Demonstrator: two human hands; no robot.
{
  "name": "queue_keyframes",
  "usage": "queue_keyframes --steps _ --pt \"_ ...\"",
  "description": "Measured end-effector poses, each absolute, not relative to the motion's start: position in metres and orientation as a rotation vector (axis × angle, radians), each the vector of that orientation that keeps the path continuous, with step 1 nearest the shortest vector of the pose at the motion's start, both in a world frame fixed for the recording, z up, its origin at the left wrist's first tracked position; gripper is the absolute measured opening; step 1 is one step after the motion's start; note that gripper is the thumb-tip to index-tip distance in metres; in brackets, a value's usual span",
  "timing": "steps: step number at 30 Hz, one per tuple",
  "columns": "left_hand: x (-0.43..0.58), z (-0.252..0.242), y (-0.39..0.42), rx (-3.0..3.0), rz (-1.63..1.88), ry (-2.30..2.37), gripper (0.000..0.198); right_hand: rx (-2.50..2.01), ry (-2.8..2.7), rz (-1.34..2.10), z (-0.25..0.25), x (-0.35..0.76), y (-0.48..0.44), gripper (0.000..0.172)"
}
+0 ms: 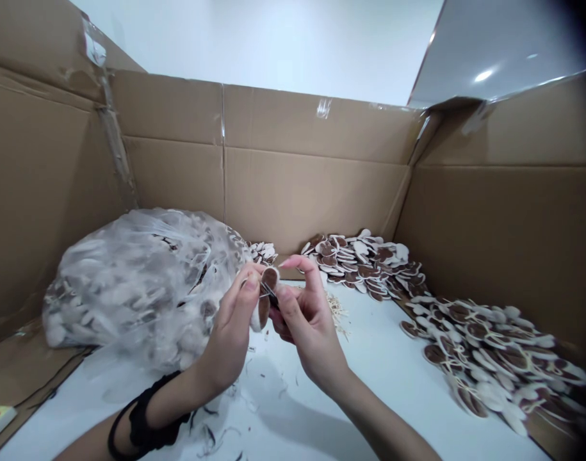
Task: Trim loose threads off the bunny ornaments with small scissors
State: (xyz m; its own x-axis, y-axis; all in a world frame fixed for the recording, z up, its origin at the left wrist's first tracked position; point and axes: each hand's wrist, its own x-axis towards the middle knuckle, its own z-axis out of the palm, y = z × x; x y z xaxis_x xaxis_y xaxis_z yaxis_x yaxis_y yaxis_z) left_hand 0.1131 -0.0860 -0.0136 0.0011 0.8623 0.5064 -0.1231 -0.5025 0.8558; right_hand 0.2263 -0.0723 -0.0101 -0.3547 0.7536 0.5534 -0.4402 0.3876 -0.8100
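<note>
Held up over the white tabletop is a small plush piece point(260, 314) with brown fuzzy faces and white edges. My left hand point(235, 320) pinches it between thumb and fingers. In my right hand point(306, 315) is a slim dark metal tool point(272, 296), its tip against the middle of the plush piece. Most of the tool is hidden by my fingers, so its kind is unclear. The index finger of that hand is raised, while the thumb and other fingers close on the tool.
A clear plastic bag point(143, 282) of white and brown pieces bulges at the left. Similar plush pieces lie heaped at the back right point(364, 262) and right point(494, 358). Pale cord bits point(337, 310) and dark scraps point(211, 435) lie on the table. Cardboard walls point(316, 186) surround it.
</note>
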Motion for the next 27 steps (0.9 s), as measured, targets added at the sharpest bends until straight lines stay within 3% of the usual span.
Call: queue_keyframes --steps 10,17,21,27 --pt "0.108 -0.007 -0.090 1.485 1.595 0.636 0.033 -0.257 -1.451 1.334 -0.008 0.229 -0.079 0.016" --pt "0.102 -0.003 -0.091 1.533 1.639 0.632 0.027 -0.326 -1.450 1.125 -0.002 0.242 -0.075 0.029" --pt "0.098 -0.004 -0.089 1.590 1.682 0.686 0.026 -0.555 -1.598 0.972 0.006 0.242 -0.074 0.016" --pt "0.093 -0.001 -0.085 1.668 1.648 0.732 0.039 -0.586 -1.646 0.981 0.007 0.239 -0.075 0.014"
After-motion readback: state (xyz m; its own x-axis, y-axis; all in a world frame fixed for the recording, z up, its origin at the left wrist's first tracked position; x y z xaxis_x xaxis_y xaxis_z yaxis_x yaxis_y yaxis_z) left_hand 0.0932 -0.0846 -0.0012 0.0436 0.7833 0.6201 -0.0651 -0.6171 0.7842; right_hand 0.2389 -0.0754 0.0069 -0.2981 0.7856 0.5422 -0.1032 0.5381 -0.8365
